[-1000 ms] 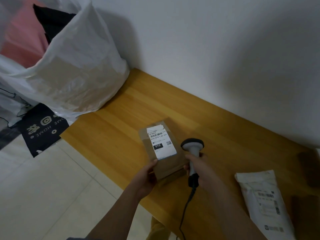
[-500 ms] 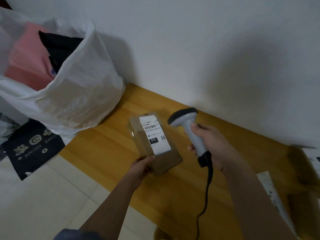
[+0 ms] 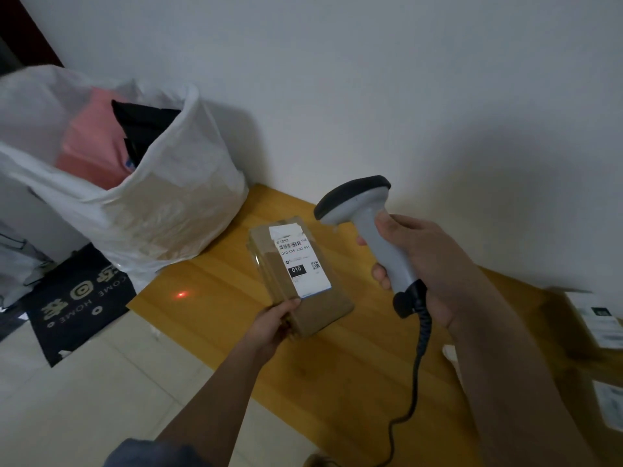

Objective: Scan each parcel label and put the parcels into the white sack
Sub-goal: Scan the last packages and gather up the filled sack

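Observation:
A small brown cardboard parcel (image 3: 323, 305) with a white label (image 3: 300, 261) on top is tilted above the wooden table (image 3: 354, 382). My left hand (image 3: 273, 323) grips its near corner, thumb on top by the label's lower edge. My right hand (image 3: 418, 264) grips the handle of a grey barcode scanner (image 3: 364, 217), whose dark head points down and left. A red scanner dot (image 3: 182, 294) lies on the table to the left of the parcel, not on the label. The white sack (image 3: 161, 203) stands open at the left, holding pink and black parcels.
Cardboard boxes with labels (image 3: 596, 318) sit at the table's right end, and a white mailer edge (image 3: 450, 353) shows behind my right arm. A black doormat (image 3: 77, 298) lies on the tiled floor. The scanner's coiled cable (image 3: 418, 358) hangs down. A white wall is behind.
My right hand lifted the scanner from beside the parcel to higher and farther right, aiming it down. The red dot now shows on the table. My left hand kept holding the parcel.

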A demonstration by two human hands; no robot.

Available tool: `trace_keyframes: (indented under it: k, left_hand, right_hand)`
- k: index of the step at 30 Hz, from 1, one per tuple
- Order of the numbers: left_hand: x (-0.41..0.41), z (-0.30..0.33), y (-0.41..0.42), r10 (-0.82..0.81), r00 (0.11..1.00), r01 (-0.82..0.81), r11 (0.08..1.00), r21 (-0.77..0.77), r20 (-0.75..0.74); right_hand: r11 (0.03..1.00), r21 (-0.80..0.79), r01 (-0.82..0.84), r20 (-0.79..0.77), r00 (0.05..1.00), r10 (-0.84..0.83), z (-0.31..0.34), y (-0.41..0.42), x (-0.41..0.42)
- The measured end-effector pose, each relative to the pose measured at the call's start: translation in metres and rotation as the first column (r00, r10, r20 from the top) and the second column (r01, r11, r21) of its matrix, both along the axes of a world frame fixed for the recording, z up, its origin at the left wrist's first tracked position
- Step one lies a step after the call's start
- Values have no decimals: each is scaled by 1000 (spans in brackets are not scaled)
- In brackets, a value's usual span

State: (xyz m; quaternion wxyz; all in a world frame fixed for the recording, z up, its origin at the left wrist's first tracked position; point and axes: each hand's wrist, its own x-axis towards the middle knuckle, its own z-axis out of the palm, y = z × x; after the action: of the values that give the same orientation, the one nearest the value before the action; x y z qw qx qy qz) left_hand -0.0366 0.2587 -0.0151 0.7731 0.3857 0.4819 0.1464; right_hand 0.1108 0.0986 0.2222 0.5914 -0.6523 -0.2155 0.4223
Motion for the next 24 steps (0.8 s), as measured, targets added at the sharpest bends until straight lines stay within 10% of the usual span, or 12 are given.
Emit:
trace_keyframes:
  k: [24]
  left_hand:
    - [-29, 40, -58, 18, 1000, -20, 997, 80, 25]
  right_hand:
    - [997, 78, -10, 108, 994, 2, 37, -72, -31]
